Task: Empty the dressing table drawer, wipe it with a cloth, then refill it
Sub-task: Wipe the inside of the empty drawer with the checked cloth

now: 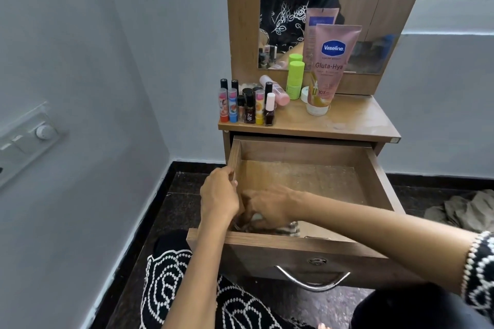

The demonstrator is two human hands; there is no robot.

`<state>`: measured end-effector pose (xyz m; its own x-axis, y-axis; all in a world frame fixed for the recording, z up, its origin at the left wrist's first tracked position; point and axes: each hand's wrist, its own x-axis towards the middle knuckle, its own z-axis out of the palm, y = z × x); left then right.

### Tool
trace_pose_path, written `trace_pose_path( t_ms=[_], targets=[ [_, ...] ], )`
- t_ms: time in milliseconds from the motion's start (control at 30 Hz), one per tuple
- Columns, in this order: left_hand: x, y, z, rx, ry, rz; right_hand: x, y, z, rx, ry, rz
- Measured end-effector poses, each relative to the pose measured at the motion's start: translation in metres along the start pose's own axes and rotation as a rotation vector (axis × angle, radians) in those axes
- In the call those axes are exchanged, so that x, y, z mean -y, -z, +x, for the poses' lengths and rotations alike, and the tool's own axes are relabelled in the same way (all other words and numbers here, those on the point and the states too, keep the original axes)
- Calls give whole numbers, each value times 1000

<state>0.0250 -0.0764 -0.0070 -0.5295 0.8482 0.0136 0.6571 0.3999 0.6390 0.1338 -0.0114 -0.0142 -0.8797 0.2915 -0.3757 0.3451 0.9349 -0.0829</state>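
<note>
The wooden drawer (374, 176) of the dressing table is pulled far out, and its dusty bottom is bare except at the front left corner. My left hand (219, 195) grips the drawer's left wall, fingers curled over its top edge. My right hand (270, 208) reaches into that corner with fingers curled down on a bunched striped cloth (291, 227), which peeks out under my wrist. What lies beneath the fingers is mostly hidden. Lip balms and nail polish bottles (247, 105) stand on the table top (355, 120) beside a green bottle (295, 80) and a pink Vaseline tube (331, 61).
A mirror (355, 2) rises behind the table top. The drawer front carries a chrome handle (312, 282). A grey wall with a switch panel (24, 139) is on the left. Crumpled fabric (462, 211) lies on the dark floor at the right. My knees are under the drawer.
</note>
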Motion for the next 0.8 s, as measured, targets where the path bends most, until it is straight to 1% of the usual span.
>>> trace_pose_path(
  t_ms=[67, 200, 267, 333, 467, 533, 600, 667, 733, 800],
  targets=[
    [1, 1, 1, 6, 9, -13, -10, 6, 7, -27, -43, 29],
    [2, 2, 2, 17, 9, -29, -31, 17, 35, -178, -282, 39],
    [3, 1, 3, 14, 6, -24, -24, 16, 41, -227, -348, 17],
    [4, 0, 3, 14, 4, -16, -11, 12, 34, -238, -319, -28],
    [5, -1, 3, 15, 18, -40, 10, -3, 8, -99, -54, 56],
    [6, -1, 3, 18, 22, -63, 8, -7, 4, -33, 25, 95],
    [7, 0, 4, 23, 22, -77, -4, -6, 13, -38, -34, 172],
    [8, 1, 4, 24, 25, -84, -17, 1, 24, -154, -141, 243],
    [8, 1, 4, 24, 28, -84, -21, 5, 32, -241, -205, 233],
    [7, 1, 4, 25, 36, -82, -15, 2, 32, -237, -192, 181]
  ],
)
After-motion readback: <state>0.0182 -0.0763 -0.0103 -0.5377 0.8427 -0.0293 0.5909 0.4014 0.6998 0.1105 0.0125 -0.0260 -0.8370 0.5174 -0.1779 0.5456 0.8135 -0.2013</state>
